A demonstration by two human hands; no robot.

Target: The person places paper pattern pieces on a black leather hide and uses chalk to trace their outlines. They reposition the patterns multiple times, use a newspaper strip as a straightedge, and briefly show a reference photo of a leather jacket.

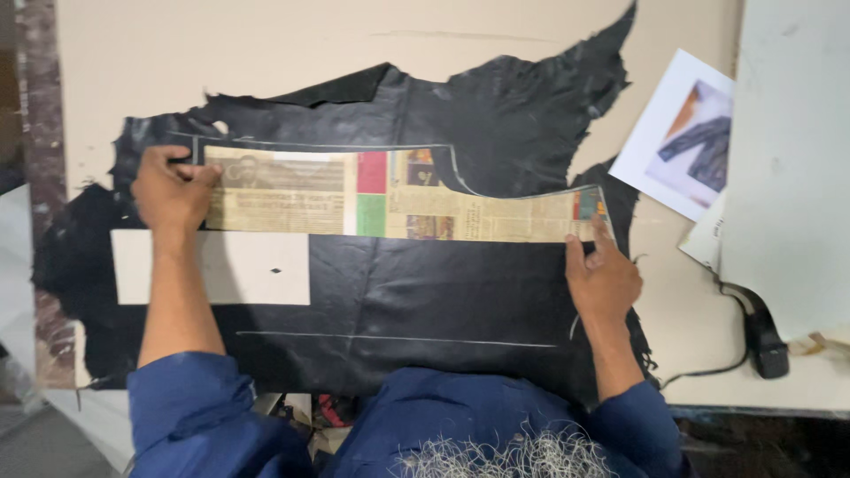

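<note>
Flat on the black hide (425,301), a newspaper pattern (398,205) lies as a long, narrow strip of yellowed print with red and green blocks near its middle. Its long axis runs left to right, roughly parallel to the near edge of the bench (266,44), and its right end tapers and dips slightly toward the right. The left hand (173,190) presses down on the pattern's left end, fingers curled and tips on the paper, gripping nothing that shows. The right hand (604,279) rests palm down on the hide at the pattern's lower right corner, fingers spread, the fingertips touching the paper's edge. Chalk lines (398,340) trace a shape on the hide above the pattern and a straight stroke below it. A white card (257,267) with a small dark mark lies on the hide just below the pattern's left half. Near the bench's right edge lie a photo print (682,133) and a black tool (766,341) with a cord.
</note>
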